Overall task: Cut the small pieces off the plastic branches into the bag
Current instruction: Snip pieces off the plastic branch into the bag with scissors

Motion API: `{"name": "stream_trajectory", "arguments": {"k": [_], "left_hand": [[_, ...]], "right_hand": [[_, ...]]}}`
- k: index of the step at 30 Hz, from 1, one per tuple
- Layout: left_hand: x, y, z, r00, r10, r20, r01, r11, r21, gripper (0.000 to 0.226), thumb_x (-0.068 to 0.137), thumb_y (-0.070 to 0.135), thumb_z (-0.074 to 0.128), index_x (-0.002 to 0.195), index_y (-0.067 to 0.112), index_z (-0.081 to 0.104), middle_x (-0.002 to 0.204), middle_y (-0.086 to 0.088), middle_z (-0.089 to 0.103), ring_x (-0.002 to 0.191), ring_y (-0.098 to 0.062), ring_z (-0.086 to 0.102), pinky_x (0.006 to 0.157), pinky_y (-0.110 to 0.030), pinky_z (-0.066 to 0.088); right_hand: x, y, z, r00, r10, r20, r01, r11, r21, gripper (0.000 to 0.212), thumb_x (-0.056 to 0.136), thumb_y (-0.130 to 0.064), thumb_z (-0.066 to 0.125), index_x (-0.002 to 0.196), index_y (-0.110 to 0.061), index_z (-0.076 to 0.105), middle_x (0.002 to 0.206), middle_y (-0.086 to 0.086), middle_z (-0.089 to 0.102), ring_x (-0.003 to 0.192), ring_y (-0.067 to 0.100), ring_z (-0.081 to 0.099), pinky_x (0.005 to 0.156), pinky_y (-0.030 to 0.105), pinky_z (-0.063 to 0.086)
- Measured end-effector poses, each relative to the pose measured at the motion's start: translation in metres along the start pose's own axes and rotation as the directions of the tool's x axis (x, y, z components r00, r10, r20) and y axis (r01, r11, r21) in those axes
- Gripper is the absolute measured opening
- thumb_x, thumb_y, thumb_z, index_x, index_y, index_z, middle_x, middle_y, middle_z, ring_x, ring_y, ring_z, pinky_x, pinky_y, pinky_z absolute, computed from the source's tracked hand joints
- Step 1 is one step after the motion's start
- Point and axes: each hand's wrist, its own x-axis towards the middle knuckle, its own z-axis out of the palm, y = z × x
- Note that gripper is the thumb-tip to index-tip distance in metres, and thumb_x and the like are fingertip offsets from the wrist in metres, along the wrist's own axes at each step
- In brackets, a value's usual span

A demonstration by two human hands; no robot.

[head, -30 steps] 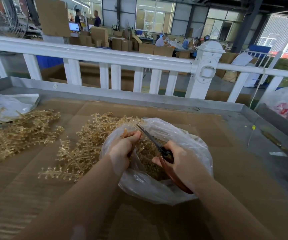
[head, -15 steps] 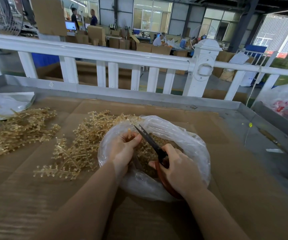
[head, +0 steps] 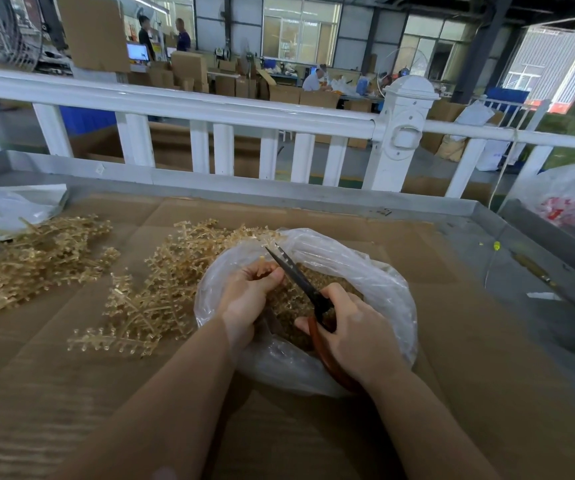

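Bag [head: 365, 271] on the table already holds many cut bits. Left hand [head: 248, 296] pinches a branch stub [head: 262, 268] over it; right hand [head: 355, 334] grips scissors [head: 296, 275]. Two piles of branches [head: 147, 299] beside it look uncut

Clear bag [head: 388, 299] lies open, holding cut pieces [head: 291, 301]; golden branches [head: 147, 299] (translucent) heaped just left.

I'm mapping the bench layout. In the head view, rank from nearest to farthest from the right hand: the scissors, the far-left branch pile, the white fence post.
From the right hand:
1. Scissors, gripped in it, over the bag.
2. Far-left branch pile, across the cardboard.
3. White fence post, beyond the bench edge.
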Motion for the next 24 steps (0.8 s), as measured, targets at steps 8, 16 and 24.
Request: {"name": "stream_trajectory", "arguments": {"k": [8, 16, 24], "left_hand": [[-0.0012, 0.0008, -0.0025, 0.999, -0.03, 0.045, 0.032, 0.999, -0.039, 0.014, 0.091, 0.009, 0.061, 0.079, 0.011, 0.068, 0.088, -0.013, 0.072, 0.08, -0.021, 0.07, 0.071, -0.029, 0.058], [0.0007, 0.0032, -0.0046, 0.995, -0.097, 0.009, 0.098, 0.994, -0.047, 0.01, 0.084, 0.018, 0.071, 0.094, 0.014, 0.068, 0.088, -0.007, 0.074, 0.088, -0.023, 0.068, 0.075, -0.034, 0.057], [0.0044, 0.0018, -0.0058, 0.99, -0.129, -0.054, 0.123, 0.986, -0.109, 0.024, 0.073, 0.024, 0.082, 0.091, 0.021, 0.065, 0.103, -0.01, 0.069, 0.102, -0.03, 0.063, 0.098, -0.048, 0.047]], "right_hand": [[0.0003, -0.0008, -0.0018, 0.999, -0.03, -0.013, 0.031, 0.999, 0.023, 0.047, 0.084, -0.059, 0.053, 0.108, -0.019, 0.053, 0.096, -0.002, 0.064, 0.084, 0.015, 0.06, 0.074, 0.03, 0.051], [0.0018, -0.0011, -0.0041, 1.0, -0.02, 0.013, 0.02, 1.0, 0.019, 0.046, 0.086, -0.058, 0.051, 0.11, -0.019, 0.053, 0.098, -0.003, 0.063, 0.088, 0.014, 0.059, 0.079, 0.03, 0.051], [-0.0016, -0.0013, -0.0051, 1.0, -0.031, -0.002, 0.031, 1.0, 0.002, 0.046, 0.087, -0.058, 0.05, 0.113, -0.019, 0.053, 0.101, -0.003, 0.064, 0.089, 0.013, 0.06, 0.078, 0.028, 0.051]]}}
